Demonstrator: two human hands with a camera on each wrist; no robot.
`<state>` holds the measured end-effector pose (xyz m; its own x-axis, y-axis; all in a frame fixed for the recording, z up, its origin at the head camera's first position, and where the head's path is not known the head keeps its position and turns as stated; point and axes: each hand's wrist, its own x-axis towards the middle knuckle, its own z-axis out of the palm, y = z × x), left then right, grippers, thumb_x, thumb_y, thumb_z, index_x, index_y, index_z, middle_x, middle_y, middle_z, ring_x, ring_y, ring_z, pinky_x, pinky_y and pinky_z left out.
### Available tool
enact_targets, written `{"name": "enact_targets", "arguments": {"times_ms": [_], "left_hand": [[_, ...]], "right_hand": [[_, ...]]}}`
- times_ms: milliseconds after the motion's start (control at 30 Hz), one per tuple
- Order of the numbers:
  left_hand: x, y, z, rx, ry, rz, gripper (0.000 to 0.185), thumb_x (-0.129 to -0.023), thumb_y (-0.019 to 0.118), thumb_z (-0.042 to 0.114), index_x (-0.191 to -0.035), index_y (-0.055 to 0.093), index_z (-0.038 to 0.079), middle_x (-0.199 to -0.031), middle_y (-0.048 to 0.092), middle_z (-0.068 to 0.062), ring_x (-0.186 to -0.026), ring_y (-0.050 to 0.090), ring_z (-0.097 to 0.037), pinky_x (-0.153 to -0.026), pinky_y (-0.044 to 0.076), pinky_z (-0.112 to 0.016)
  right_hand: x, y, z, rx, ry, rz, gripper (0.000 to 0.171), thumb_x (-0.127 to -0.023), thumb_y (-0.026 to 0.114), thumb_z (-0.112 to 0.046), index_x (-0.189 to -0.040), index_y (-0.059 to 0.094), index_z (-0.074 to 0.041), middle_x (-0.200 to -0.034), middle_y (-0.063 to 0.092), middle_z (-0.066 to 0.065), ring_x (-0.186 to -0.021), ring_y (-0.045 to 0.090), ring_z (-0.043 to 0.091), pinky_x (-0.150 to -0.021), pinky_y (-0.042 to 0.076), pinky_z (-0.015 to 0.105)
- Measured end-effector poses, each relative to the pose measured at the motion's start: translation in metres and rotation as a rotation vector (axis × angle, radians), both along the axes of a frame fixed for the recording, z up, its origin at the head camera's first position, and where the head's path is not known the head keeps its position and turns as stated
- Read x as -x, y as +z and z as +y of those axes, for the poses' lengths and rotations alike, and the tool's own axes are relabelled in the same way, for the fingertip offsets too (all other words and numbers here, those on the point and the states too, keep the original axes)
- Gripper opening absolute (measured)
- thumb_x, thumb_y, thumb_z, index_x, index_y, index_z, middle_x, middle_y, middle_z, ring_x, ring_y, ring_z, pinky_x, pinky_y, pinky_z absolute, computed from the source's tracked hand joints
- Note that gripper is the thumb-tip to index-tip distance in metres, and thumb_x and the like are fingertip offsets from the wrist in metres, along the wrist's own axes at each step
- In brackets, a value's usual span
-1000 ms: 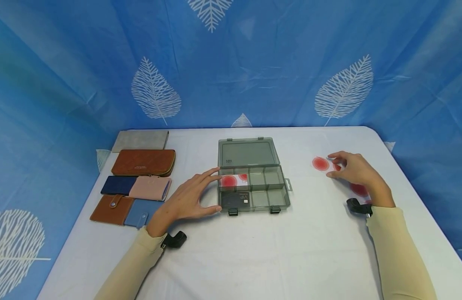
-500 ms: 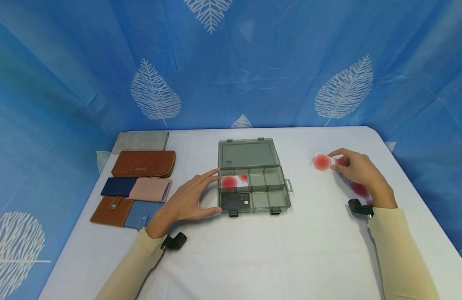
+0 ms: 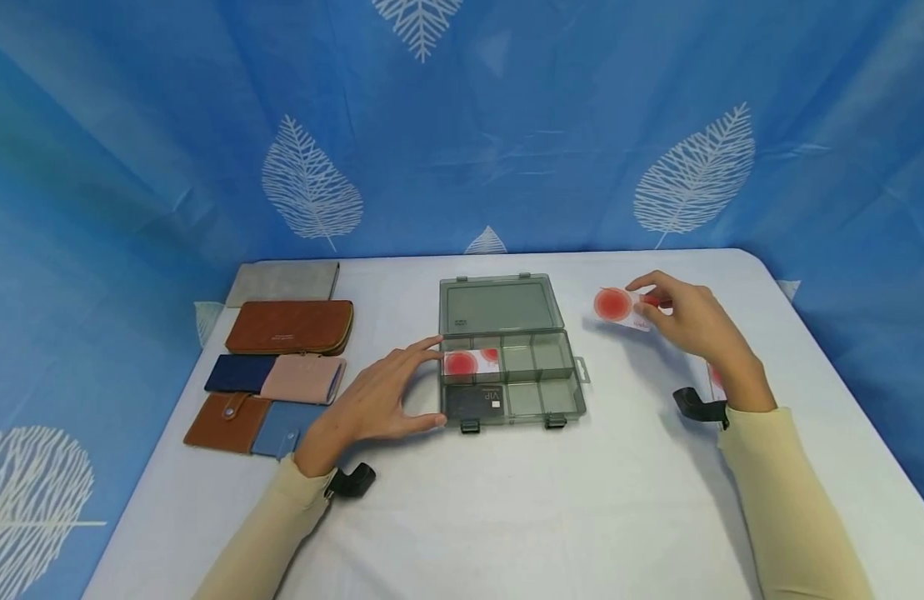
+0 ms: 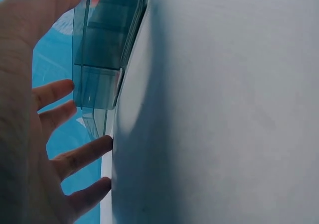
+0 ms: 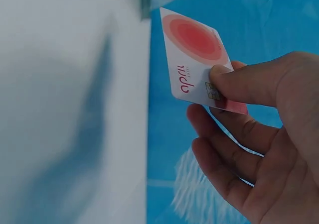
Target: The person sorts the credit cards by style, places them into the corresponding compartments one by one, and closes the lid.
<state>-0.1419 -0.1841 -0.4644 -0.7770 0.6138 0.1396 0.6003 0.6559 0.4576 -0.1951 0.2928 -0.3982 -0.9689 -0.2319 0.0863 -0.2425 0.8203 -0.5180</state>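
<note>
In the head view my right hand (image 3: 682, 317) holds a white card with red circles (image 3: 613, 305) above the table at the right. The right wrist view shows thumb and fingers pinching one end of this chip card (image 5: 192, 47). My left hand (image 3: 379, 396) is spread at the left side of a green see-through compartment box (image 3: 521, 400), its fingertips right at the wall and its fingers fairly straight. The box's lid (image 3: 499, 304) lies back, away from me. Inside the left compartments lie a red-and-white card (image 3: 469, 362) and a black VIP card (image 3: 472, 402).
To the left lie a grey wallet (image 3: 282, 283), a long brown zip wallet (image 3: 289, 327), a navy wallet (image 3: 238, 372), a pink wallet (image 3: 300, 377), a brown snap wallet (image 3: 225, 422) and a blue one (image 3: 285, 429). Another red-and-white card (image 3: 714, 383) lies partly behind my right wrist.
My right hand has taken the card, lifted it off the table and moved it leftward toward the box. My left hand has stayed at the box's side.
</note>
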Motion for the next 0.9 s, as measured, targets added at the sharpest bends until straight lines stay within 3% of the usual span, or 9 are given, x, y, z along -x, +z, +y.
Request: {"name": "enact_targets", "arguments": {"times_ms": [300,667,900], "left_hand": [[0.000,0.003,0.002,0.014,0.005,-0.029,0.095,-0.086,0.079,0.065,-0.162,0.047,0.018,-0.177,0.029,0.001,-0.150,0.047,-0.033,-0.108,0.050,-0.063],[0.000,0.004,0.000,0.013,-0.003,0.001,0.093,-0.087,0.080,0.066,-0.160,0.049,0.017,-0.174,0.033,0.000,-0.148,0.049,-0.032,-0.104,0.053,-0.062],[-0.001,0.004,-0.001,0.014,0.006,-0.028,0.093,-0.087,0.080,0.064,-0.161,0.048,0.018,-0.176,0.032,0.002,-0.152,0.045,-0.029,-0.110,0.049,-0.062]], "right_hand": [[-0.003,0.012,-0.050,0.030,0.142,0.086,0.027,-0.105,0.070,-0.008,-0.132,0.068,-0.012,-0.116,0.077,0.026,-0.113,0.073,0.049,-0.094,0.056,0.067],[0.001,0.002,-0.106,0.032,0.249,0.040,0.030,-0.104,0.072,-0.010,-0.134,0.069,-0.013,-0.114,0.078,0.018,-0.112,0.073,0.041,-0.095,0.057,0.061],[-0.005,-0.015,-0.135,0.057,0.329,0.047,0.028,-0.104,0.072,-0.010,-0.133,0.071,-0.012,-0.108,0.078,0.011,-0.082,0.070,0.022,-0.075,0.054,0.044]]}}
